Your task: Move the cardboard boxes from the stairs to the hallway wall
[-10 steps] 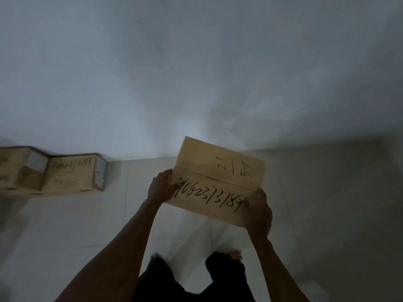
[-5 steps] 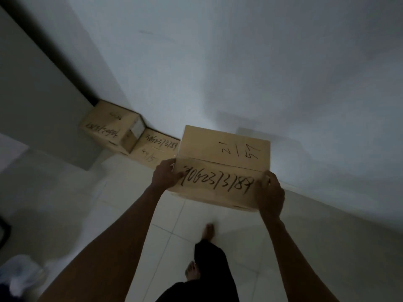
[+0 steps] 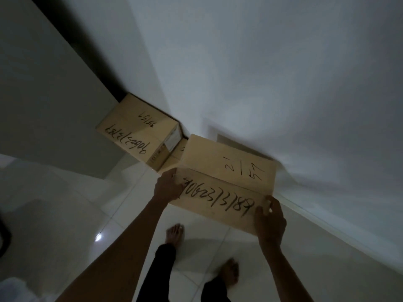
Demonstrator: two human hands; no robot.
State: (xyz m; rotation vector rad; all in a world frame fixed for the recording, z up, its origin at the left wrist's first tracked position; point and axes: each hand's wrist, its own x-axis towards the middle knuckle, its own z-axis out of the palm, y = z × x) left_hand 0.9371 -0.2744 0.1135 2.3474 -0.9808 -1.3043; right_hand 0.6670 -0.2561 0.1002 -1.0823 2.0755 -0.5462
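I hold a cardboard box (image 3: 226, 171) with black handwritten numbers in front of me, close to the white hallway wall (image 3: 272, 83). My left hand (image 3: 166, 186) grips its left end and my right hand (image 3: 270, 221) grips its near right corner. A second cardboard box (image 3: 135, 129) with the same kind of writing stands on the floor against the wall, in the corner to the left. A third box (image 3: 174, 158) lies beside it, mostly hidden behind the box I carry.
A grey wall (image 3: 48, 94) juts out at the left and ends at a corner near the floor boxes. White glossy floor tiles (image 3: 76, 203) spread below, with my bare feet (image 3: 174, 233) on them. A dark object (image 3: 4, 236) sits at the far left edge.
The view has swung left and closer to the wall. The two floor boxes now appear nearer, and the carried box partly covers the second of them. Both hands keep the same grip.
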